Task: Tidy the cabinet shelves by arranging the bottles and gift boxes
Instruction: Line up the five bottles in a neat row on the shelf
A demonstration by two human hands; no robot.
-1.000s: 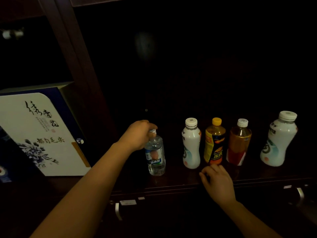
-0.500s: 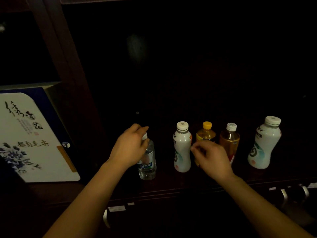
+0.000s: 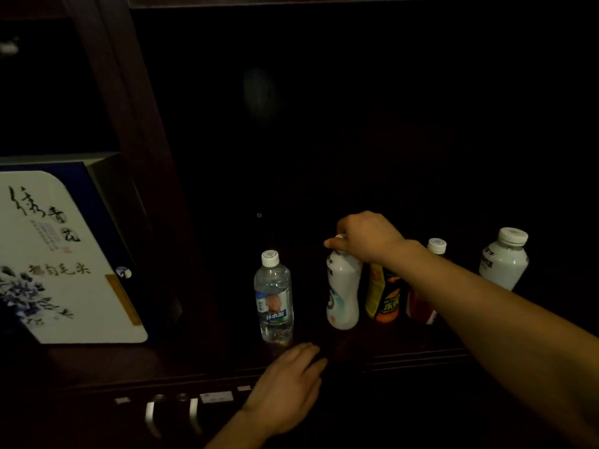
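Several bottles stand in a row on the dark cabinet shelf [image 3: 405, 354]. My right hand [image 3: 366, 236] grips the cap and neck of a white bottle [image 3: 343, 293] from above. A clear water bottle [image 3: 274, 298] stands free to its left. My left hand [image 3: 287, 384] rests low at the shelf's front edge, fingers relaxed, holding nothing. Right of the white bottle are a yellow-labelled bottle [image 3: 382, 296], an amber bottle [image 3: 428, 286] partly hidden by my right forearm, and a larger white bottle [image 3: 504, 259]. A blue-and-white gift box [image 3: 61, 257] leans in the left compartment.
A dark wooden upright [image 3: 129, 134] divides the gift box's compartment from the bottles' shelf. Metal drawer handles [image 3: 171, 416] sit below the shelf edge. The back of the shelf is dark and nothing shows there.
My left hand has let go of the water bottle and dropped to the shelf's front edge. My right hand has risen from in front of the bottles and gripped the white bottle's top.
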